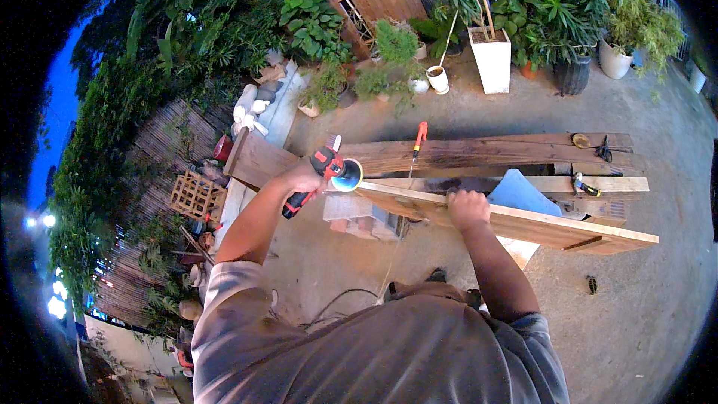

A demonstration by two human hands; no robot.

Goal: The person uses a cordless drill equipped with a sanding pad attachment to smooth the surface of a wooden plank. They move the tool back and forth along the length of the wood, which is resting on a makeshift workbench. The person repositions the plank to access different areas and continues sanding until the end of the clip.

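Note:
My left hand (303,179) is wrapped around the grip of a red and black cordless power tool (326,163). A round disc (348,176) on its front is beside the left end of a long wooden panel (538,223), and I cannot tell whether they touch. The panel slants down toward the right, its narrow edge facing up. My right hand (469,209) grips that upper edge near the middle, its fingers curled over the wood. Behind the panel, a light blue seat-like piece (526,193) is partly hidden.
Brown planks (479,151) lie beyond the panel, with an orange-handled tool (420,138), a tape roll (580,141) and a hammer-like tool (585,185) on or against the wood. Pale blocks (359,217) stand below. Potted plants (491,60) line the far side; a dark cord (336,299) crosses the floor.

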